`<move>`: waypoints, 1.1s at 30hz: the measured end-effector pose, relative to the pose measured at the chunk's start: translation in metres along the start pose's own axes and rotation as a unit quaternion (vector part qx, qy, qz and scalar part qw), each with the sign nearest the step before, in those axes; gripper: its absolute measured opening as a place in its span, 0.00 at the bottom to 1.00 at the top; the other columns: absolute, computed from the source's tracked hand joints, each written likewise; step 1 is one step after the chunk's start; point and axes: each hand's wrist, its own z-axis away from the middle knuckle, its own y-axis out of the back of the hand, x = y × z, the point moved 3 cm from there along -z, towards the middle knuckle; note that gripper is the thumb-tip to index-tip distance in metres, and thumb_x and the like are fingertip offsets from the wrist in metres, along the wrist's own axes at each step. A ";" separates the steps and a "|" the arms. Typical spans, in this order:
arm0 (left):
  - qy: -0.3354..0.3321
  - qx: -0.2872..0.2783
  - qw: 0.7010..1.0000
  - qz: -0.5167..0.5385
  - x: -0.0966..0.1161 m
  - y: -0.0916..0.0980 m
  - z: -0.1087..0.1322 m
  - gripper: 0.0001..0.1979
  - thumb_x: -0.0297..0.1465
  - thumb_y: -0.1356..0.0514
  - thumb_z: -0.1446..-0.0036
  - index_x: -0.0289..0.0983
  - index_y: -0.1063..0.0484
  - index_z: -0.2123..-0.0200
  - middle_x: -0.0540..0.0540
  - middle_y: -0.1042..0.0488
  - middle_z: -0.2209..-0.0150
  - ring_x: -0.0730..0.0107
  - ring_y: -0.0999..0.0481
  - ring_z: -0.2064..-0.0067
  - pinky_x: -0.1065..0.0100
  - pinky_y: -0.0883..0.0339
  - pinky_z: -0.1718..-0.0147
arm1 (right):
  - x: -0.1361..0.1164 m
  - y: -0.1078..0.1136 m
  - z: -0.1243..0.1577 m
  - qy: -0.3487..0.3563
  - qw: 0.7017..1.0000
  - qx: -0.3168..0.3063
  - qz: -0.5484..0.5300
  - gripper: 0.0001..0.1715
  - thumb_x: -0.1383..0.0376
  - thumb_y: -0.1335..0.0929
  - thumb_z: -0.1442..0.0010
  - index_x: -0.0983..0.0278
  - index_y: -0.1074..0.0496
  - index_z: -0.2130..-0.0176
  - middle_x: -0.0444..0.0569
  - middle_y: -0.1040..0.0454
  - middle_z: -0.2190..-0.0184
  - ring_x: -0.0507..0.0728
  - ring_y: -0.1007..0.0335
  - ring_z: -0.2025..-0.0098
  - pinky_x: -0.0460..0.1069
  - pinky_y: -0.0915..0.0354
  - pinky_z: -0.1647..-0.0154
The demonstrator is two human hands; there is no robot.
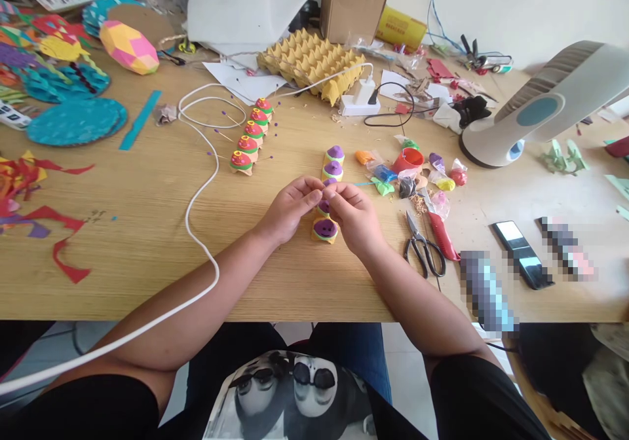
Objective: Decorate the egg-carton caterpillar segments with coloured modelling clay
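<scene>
My left hand (293,209) and my right hand (354,216) meet at their fingertips, both closed in a pinch. Whatever lies between the fingers is too small and hidden to name. Below them stands an egg-carton caterpillar (325,230) with purple and pale green clay on its humps; the front hump has a small dark smiling face. My fingers cover part of its middle. A thin light-blue stick (364,183) shows just beyond my right hand; I cannot tell whether it is held. Farther left is a finished-looking red and green egg-carton caterpillar (247,144) with thin pins in its sides.
Bagged clay lumps (384,186) and a red cup (407,160) lie to the right, with scissors (421,247) and a red-handled knife (442,236) nearer. A white cable (189,211) crosses the left side. Behind are an egg tray (309,63), a power strip (360,105) and a lamp (535,109).
</scene>
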 end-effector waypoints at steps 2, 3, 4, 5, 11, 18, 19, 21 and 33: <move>0.005 -0.011 1.000 0.003 0.000 0.000 0.001 0.22 0.48 0.27 0.51 0.38 0.24 0.63 0.51 0.27 0.70 0.77 0.32 0.71 0.73 0.41 0.72 | 0.001 0.000 -0.001 -0.005 1.000 0.001 -0.003 0.24 0.46 0.24 0.47 0.61 0.30 0.67 0.39 0.38 0.78 0.48 0.49 0.77 0.46 0.50 0.77; 0.007 -0.014 1.000 0.004 0.000 0.000 0.001 0.22 0.49 0.28 0.50 0.38 0.24 0.63 0.51 0.28 0.71 0.76 0.32 0.71 0.73 0.42 0.73 | 0.001 0.000 -0.001 -0.006 1.000 0.000 -0.005 0.24 0.46 0.24 0.48 0.61 0.30 0.67 0.39 0.38 0.78 0.48 0.49 0.77 0.46 0.51 0.77; 0.007 -0.014 1.000 0.005 0.000 0.000 0.001 0.22 0.50 0.28 0.50 0.38 0.24 0.63 0.50 0.28 0.70 0.76 0.33 0.71 0.73 0.43 0.73 | 0.001 0.001 -0.001 -0.008 1.000 -0.001 -0.006 0.24 0.46 0.24 0.48 0.61 0.30 0.67 0.39 0.38 0.78 0.48 0.50 0.77 0.46 0.51 0.77; 0.008 -0.011 1.000 0.006 0.000 0.000 0.001 0.22 0.50 0.29 0.49 0.38 0.24 0.63 0.50 0.27 0.70 0.75 0.32 0.71 0.72 0.43 0.73 | 0.001 0.001 -0.002 -0.008 1.000 -0.001 -0.006 0.24 0.45 0.24 0.48 0.61 0.30 0.67 0.39 0.38 0.77 0.48 0.49 0.77 0.46 0.51 0.77; -0.008 0.064 0.998 -0.012 0.002 0.006 -0.003 0.18 0.48 0.31 0.46 0.38 0.24 0.66 0.49 0.27 0.70 0.76 0.34 0.71 0.72 0.45 0.75 | -0.007 0.029 -0.016 0.065 0.987 0.059 0.136 0.20 0.49 0.26 0.44 0.62 0.28 0.67 0.41 0.36 0.75 0.49 0.49 0.75 0.47 0.50 0.74; -0.022 0.069 0.996 -0.046 -0.002 0.013 -0.010 0.13 0.41 0.33 0.43 0.37 0.23 0.65 0.48 0.27 0.69 0.78 0.37 0.72 0.73 0.48 0.76 | -0.011 0.067 -0.050 0.140 0.920 0.134 0.340 0.08 0.60 0.29 0.40 0.63 0.26 0.68 0.38 0.44 0.80 0.50 0.51 0.76 0.48 0.51 0.73; -0.022 0.072 0.996 -0.046 -0.003 0.014 -0.011 0.13 0.41 0.33 0.43 0.36 0.23 0.65 0.48 0.27 0.69 0.78 0.37 0.73 0.73 0.47 0.76 | -0.010 0.068 -0.054 0.140 0.918 0.136 0.346 0.08 0.60 0.30 0.40 0.63 0.26 0.68 0.38 0.44 0.80 0.50 0.51 0.76 0.48 0.50 0.73; -0.019 0.078 0.996 -0.043 -0.004 0.015 -0.011 0.13 0.41 0.33 0.43 0.36 0.23 0.65 0.48 0.27 0.69 0.78 0.36 0.73 0.73 0.47 0.76 | -0.006 0.068 -0.064 0.138 0.910 0.122 0.371 0.08 0.60 0.30 0.40 0.63 0.26 0.69 0.38 0.44 0.80 0.50 0.50 0.76 0.48 0.50 0.73; -0.011 0.080 0.996 -0.038 -0.005 0.015 -0.012 0.13 0.41 0.32 0.44 0.36 0.22 0.65 0.48 0.27 0.69 0.78 0.36 0.73 0.73 0.46 0.76 | 0.010 0.071 -0.080 0.223 0.821 0.094 0.517 0.14 0.57 0.33 0.34 0.63 0.22 0.62 0.45 0.31 0.75 0.54 0.39 0.70 0.49 0.42 0.64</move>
